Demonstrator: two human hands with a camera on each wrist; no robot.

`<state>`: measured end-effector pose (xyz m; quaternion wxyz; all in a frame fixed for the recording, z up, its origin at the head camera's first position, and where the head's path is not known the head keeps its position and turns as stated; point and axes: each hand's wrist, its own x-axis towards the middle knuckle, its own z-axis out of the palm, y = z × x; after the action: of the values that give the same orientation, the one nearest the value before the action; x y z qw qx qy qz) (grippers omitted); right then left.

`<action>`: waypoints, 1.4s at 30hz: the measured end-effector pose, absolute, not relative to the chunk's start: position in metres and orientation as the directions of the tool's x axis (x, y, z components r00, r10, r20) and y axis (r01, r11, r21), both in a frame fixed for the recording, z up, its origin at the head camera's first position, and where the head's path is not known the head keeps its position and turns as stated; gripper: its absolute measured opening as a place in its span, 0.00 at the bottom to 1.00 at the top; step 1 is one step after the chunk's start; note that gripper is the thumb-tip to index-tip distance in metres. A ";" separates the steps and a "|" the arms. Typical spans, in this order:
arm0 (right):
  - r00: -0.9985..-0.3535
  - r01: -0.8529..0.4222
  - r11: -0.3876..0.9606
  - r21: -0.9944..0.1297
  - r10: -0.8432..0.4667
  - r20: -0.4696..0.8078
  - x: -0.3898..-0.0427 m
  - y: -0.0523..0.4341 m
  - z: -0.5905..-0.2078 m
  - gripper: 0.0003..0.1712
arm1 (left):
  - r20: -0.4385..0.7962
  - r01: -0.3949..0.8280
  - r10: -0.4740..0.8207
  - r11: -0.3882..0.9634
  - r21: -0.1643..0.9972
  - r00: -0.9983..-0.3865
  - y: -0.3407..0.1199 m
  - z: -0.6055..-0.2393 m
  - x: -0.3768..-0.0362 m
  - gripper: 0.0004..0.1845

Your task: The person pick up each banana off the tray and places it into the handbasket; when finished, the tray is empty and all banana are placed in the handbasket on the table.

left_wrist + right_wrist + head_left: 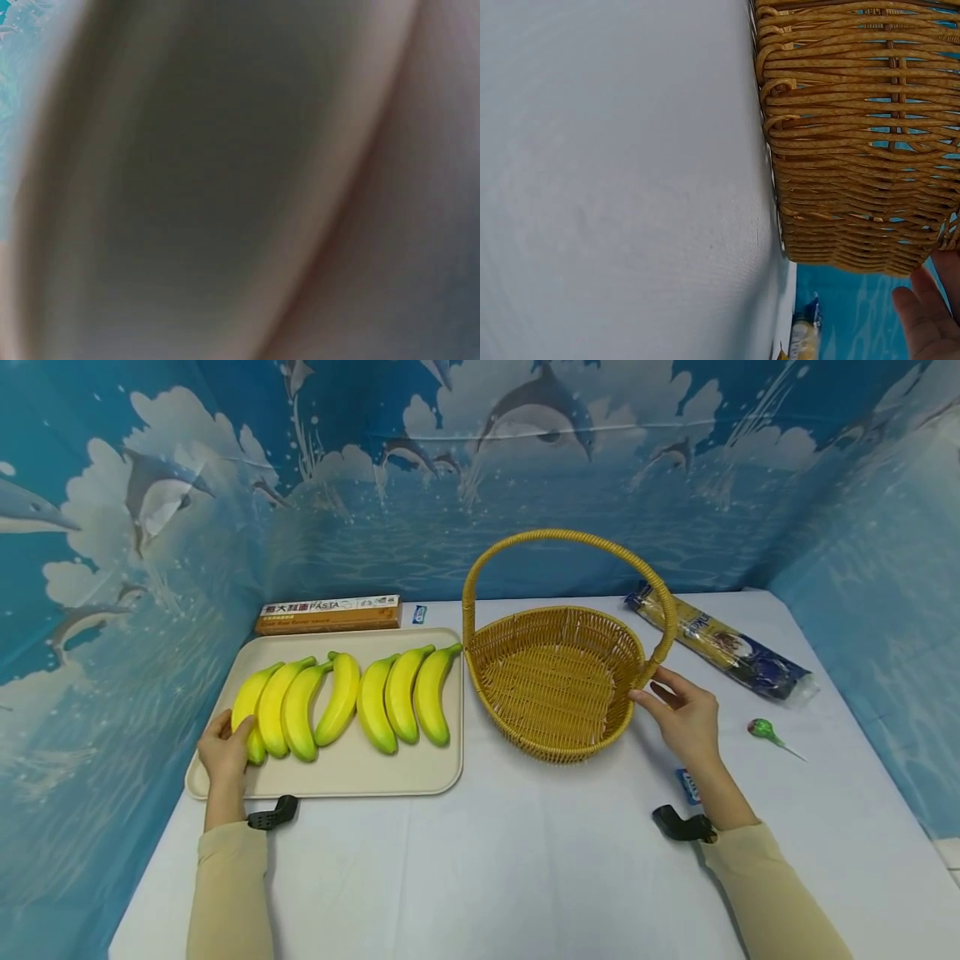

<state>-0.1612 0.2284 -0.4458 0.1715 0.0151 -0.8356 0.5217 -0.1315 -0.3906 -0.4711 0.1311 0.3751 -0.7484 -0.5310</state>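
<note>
Seven bananas (345, 702) lay on tray (420, 777). Left hand (225, 752) curled round leftmost banana (246, 706) near its lower end; likely light, smooth, firm enough for mid-body hold. Box (328, 613) beyond read "PASTA". Right hand (686, 714), fingers relaxed, touched basket (558, 681) rim by handle base; wicker probably light, stiff. Noodle packet (723, 647) beyond: print unreadable.

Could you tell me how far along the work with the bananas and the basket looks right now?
Nothing is moved yet: the basket is empty and all seven bananas lie on the tray. The left hand grips the leftmost banana; the right hand touches the basket's rim. Every banana remains.
</note>
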 end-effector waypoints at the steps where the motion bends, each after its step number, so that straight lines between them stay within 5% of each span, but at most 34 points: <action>1: -0.939 -0.208 0.454 -0.867 0.155 0.306 -0.161 0.229 -0.446 0.27 | -0.206 -0.428 -0.707 0.149 0.892 -0.676 -0.390 -0.470 -0.132 0.33; 9: -0.939 -0.220 0.449 -0.866 0.142 0.312 -0.162 0.230 -0.447 0.27 | -0.268 -0.389 -0.790 -0.040 0.920 -0.552 -0.382 -0.453 -0.119 0.33; 14: -0.938 -0.227 0.450 -0.863 0.138 0.319 -0.161 0.232 -0.448 0.28 | -0.255 -0.299 -0.802 -0.101 0.949 -0.541 -0.362 -0.430 -0.112 0.32; 21: -0.938 -0.225 0.441 -0.869 0.144 0.316 -0.160 0.232 -0.446 0.27 | 0.050 -0.089 -0.718 0.155 0.984 -0.694 -0.295 -0.398 -0.111 0.26; 28: -0.936 -0.241 0.436 -0.867 0.131 0.326 -0.160 0.231 -0.445 0.27 | 0.279 0.137 -0.410 0.341 0.930 -0.868 -0.217 -0.389 -0.119 0.24; 35: -0.936 -0.247 0.440 -0.863 0.124 0.331 -0.160 0.233 -0.447 0.28 | 0.341 0.286 -0.087 0.375 0.882 -0.936 -0.134 -0.389 -0.144 0.26; 42: -0.933 -0.264 0.427 -0.865 0.113 0.341 -0.160 0.233 -0.449 0.27 | 0.280 0.283 0.071 0.426 0.859 -0.957 -0.076 -0.393 -0.177 0.26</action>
<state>-0.1603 0.2333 -0.4488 0.1771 0.0456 -0.8260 0.5331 -0.1774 -0.0758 -0.3931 0.1006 -0.1056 -0.8384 -0.5251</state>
